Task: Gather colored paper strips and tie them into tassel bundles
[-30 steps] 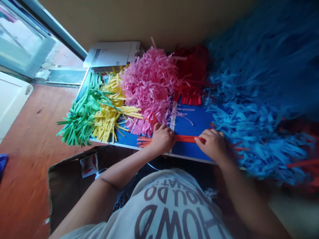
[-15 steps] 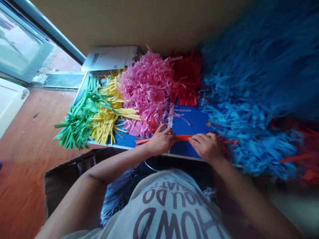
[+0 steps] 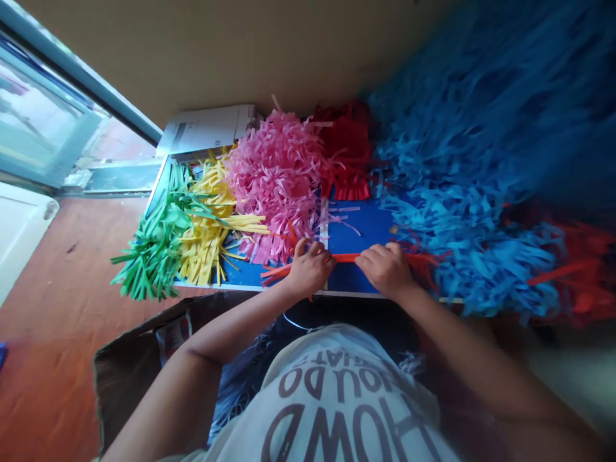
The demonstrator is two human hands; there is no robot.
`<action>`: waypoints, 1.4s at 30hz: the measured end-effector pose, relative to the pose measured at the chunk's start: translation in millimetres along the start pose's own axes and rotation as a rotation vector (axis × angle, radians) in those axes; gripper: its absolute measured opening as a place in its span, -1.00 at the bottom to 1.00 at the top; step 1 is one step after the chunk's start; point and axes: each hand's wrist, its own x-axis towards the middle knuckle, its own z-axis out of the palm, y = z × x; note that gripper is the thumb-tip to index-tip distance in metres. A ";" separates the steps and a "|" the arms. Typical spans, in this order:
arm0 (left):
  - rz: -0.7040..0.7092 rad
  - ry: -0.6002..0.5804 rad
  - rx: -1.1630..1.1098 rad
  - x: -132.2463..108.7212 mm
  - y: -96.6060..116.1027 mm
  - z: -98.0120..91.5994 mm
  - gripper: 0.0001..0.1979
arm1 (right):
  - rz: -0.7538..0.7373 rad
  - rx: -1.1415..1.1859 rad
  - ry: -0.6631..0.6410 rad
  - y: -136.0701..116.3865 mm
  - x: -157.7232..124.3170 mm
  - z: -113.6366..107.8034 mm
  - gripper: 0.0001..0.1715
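A length of orange-red fringed paper point(image 3: 345, 258) stretches level between my two hands, just over the blue tabletop near its front edge. My left hand point(image 3: 310, 267) is closed round it, with loose orange strips sticking out on the left side. Around the other part my right hand point(image 3: 387, 269) is closed, and more orange strips spread out to its right. Behind my left hand lies a heap of pink paper fringe point(image 3: 276, 179). To the right of my right hand is a big pile of light blue fringe point(image 3: 481, 244).
Yellow fringe point(image 3: 206, 253) and green fringe point(image 3: 154, 237) hang over the left end of the blue table point(image 3: 360, 221). Dark red fringe point(image 3: 349, 147) lies at the back. White papers point(image 3: 209, 127) are stacked by the wall. A brown cardboard box point(image 3: 125, 359) stands below the table.
My view has shifted a little. Both hands keep hold of the orange paper, and the stretch showing between them stays taut and level.
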 end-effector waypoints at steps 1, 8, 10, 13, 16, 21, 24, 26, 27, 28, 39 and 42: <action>-0.004 0.006 -0.003 -3.7 -2.7 -0.9 -0.86 | 0.006 0.021 0.014 4.4 -4.4 0.2 -0.72; -0.161 -0.040 -0.224 -14.7 -17.2 -0.8 -0.84 | 0.174 0.207 0.004 38.2 -21.3 -0.2 -0.77; -0.238 -0.070 -0.322 -14.2 -18.4 0.1 -0.82 | 0.228 0.252 -0.026 40.5 -18.7 2.0 -0.77; -0.326 -0.112 -0.399 -13.2 -18.7 0.2 -0.79 | 0.270 0.298 -0.083 41.4 -14.2 4.1 -0.80; -0.370 -0.123 -0.397 -10.7 -17.4 -0.4 -0.76 | 0.282 0.325 -0.110 42.0 -10.7 2.8 -0.80; -0.370 -0.165 -0.327 -3.9 -18.1 -1.3 -0.77 | 0.282 0.326 -0.110 42.3 -8.3 -0.6 -0.79; -0.318 -0.120 -0.285 -3.6 -19.0 -5.9 -0.77 | 0.237 0.296 -0.048 39.9 -10.4 -2.8 -0.80; -0.281 -0.053 -0.228 -3.8 -14.4 -9.5 -0.77 | 0.185 0.223 0.029 36.5 -13.2 -6.0 -0.81; -0.251 -0.022 -0.202 -3.2 -10.0 -10.5 -0.75 | 0.158 0.187 0.068 34.4 -14.9 -8.4 -0.82; -0.211 0.004 -0.181 -1.8 -4.4 -10.6 -0.76 | 0.132 0.161 0.100 32.0 -16.6 -11.2 -0.84; -0.074 -0.063 -0.204 10.1 27.6 16.0 -0.79 | 0.058 -0.029 0.032 -7.5 -19.3 -13.3 -0.86; -0.088 -0.037 -0.223 -2.9 19.1 13.5 -0.79 | 0.047 -0.034 0.057 -9.3 -21.6 -6.9 -0.87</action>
